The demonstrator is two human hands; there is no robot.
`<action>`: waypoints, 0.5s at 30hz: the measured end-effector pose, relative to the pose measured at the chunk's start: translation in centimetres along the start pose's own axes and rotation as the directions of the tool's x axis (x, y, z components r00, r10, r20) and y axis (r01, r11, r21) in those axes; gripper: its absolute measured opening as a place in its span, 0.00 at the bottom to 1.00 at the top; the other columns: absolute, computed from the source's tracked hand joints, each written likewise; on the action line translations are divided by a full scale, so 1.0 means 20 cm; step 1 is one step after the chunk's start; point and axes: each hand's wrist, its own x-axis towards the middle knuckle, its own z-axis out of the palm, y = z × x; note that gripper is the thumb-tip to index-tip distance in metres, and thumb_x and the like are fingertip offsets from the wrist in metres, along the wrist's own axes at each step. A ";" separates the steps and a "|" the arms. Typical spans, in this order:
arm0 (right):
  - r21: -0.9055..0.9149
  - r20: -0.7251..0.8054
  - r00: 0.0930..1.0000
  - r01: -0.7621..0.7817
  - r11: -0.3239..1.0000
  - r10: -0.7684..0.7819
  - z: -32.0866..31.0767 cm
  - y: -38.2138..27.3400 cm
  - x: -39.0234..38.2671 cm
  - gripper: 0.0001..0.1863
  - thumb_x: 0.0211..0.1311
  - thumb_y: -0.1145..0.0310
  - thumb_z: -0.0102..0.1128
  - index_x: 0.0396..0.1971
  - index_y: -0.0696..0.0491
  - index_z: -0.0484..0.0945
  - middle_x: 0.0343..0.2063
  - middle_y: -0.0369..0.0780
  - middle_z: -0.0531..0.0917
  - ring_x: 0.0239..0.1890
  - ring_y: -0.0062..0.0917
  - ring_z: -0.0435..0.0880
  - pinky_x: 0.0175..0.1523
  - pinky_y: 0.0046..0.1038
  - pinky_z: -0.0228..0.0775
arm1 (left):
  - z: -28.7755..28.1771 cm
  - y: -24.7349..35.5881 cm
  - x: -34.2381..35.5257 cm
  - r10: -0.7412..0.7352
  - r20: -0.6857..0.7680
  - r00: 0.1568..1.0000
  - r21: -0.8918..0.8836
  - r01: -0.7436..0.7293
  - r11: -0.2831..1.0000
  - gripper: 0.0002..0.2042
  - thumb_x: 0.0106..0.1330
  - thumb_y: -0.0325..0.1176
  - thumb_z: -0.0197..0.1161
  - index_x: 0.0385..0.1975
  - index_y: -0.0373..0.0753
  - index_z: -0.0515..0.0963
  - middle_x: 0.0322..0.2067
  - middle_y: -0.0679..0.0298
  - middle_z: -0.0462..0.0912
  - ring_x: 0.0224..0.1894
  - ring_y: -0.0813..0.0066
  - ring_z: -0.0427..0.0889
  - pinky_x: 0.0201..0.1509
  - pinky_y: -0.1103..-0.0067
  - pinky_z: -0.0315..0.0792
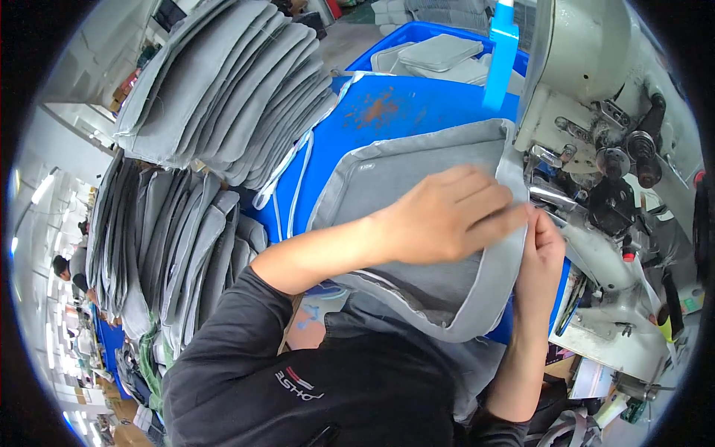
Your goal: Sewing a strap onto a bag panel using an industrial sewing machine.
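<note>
A grey fabric cover with a raised side band lies before me, beside the sewing machine. My left hand reaches across it, slightly blurred. Its curled fingers are closed at the band along the cover's right side, though their tips are partly hidden. My right hand pinches the same band from the outer side, its fingertips next to the left ones. Just beyond my fingers are the machine's needle and presser-foot parts. At the near side the band stands up in a loose curve.
Tall stacks of grey fabric panels rise at the left, with more folded pieces below. A blue table lies underneath. Behind it, a blue bin holds grey pieces. A light-blue upright holder stands near the machine.
</note>
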 end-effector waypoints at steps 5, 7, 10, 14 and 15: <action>-0.151 0.054 0.998 -0.034 0.988 0.043 0.02 -0.08 -0.12 0.13 0.75 0.73 0.47 0.26 0.58 0.72 0.22 0.29 0.73 0.28 0.09 0.66 0.33 0.17 0.62 | -0.04 0.05 -0.04 0.008 0.004 1.000 0.040 -0.008 0.999 0.18 0.50 0.29 0.63 0.43 0.34 0.81 0.37 0.59 0.81 0.35 0.69 0.83 0.35 0.77 0.77; -0.149 0.059 0.998 0.031 0.988 -0.022 0.01 -0.05 -0.12 0.14 0.75 0.72 0.47 0.26 0.59 0.71 0.22 0.29 0.73 0.28 0.09 0.66 0.33 0.16 0.62 | -0.02 0.04 -0.06 -0.007 0.029 1.000 0.007 0.006 1.000 0.18 0.50 0.30 0.63 0.43 0.34 0.81 0.38 0.59 0.82 0.35 0.69 0.84 0.35 0.78 0.78; -0.077 -0.010 0.999 0.032 0.997 -0.033 0.04 -0.01 -0.09 0.15 0.76 0.71 0.46 0.26 0.58 0.72 0.23 0.29 0.74 0.28 0.09 0.66 0.33 0.16 0.62 | 0.00 0.00 -0.06 -0.009 0.033 0.999 0.021 0.008 1.000 0.18 0.51 0.30 0.63 0.43 0.33 0.81 0.38 0.59 0.82 0.35 0.68 0.85 0.35 0.77 0.79; 0.018 -0.023 0.999 0.030 0.999 -0.029 0.04 0.01 -0.03 0.15 0.77 0.70 0.45 0.27 0.58 0.72 0.24 0.29 0.75 0.28 0.09 0.66 0.33 0.16 0.62 | 0.05 -0.05 -0.05 -0.013 0.020 1.000 -0.018 0.013 1.000 0.18 0.52 0.30 0.62 0.44 0.34 0.81 0.38 0.60 0.82 0.37 0.67 0.85 0.36 0.77 0.80; 0.048 -0.018 0.999 0.036 0.998 -0.035 0.04 0.02 -0.01 0.15 0.77 0.70 0.45 0.27 0.57 0.72 0.24 0.29 0.75 0.28 0.08 0.67 0.33 0.15 0.62 | 0.06 -0.06 -0.05 -0.022 0.017 1.000 -0.001 0.022 1.000 0.18 0.52 0.30 0.62 0.44 0.34 0.81 0.38 0.61 0.82 0.37 0.67 0.86 0.36 0.77 0.80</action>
